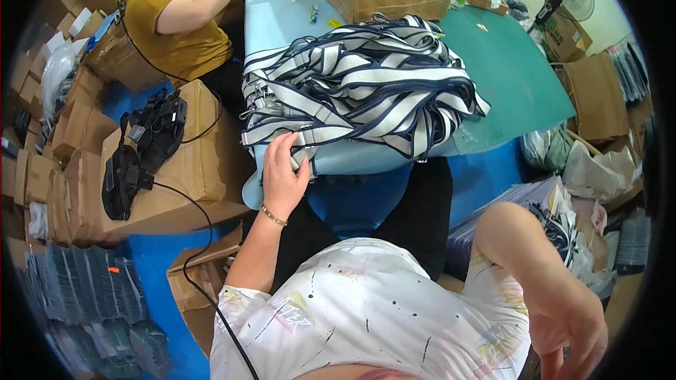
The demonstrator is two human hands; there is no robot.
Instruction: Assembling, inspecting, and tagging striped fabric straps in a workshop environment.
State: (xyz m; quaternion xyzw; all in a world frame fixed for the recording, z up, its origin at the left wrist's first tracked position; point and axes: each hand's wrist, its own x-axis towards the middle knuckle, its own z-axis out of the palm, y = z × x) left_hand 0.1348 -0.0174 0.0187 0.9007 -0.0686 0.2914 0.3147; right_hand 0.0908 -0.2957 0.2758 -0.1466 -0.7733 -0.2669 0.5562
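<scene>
Far-left carton: brown carton (179,200), black strapped gear (158,130) on top; black cable (186,267) trails off it (a snag risk if the left arm swings wide).
Co-worker: mustard top (179,32), seated beyond the carton, arm over the table.
Metal clips: metal clips (262,100) bunched at the heap's left end; could hook neighbouring straps if one gets pulled hard.
Left hand: left hand (285,177) at the near-left table edge, fingers bent onto a strap, thumb apart; gripping or just resting, can't tell.
Strap heap: white, navy-edged strap heap (384,74) on the blue tabletop (262,24), loops crossing; likely to knot, or slide off the near edge if dragged.
Green mat: green mat (517,91) right of heap.
Right hand: right hand (572,327) low, well apart from heap, fingers curled; contents hidden, can't tell.
</scene>
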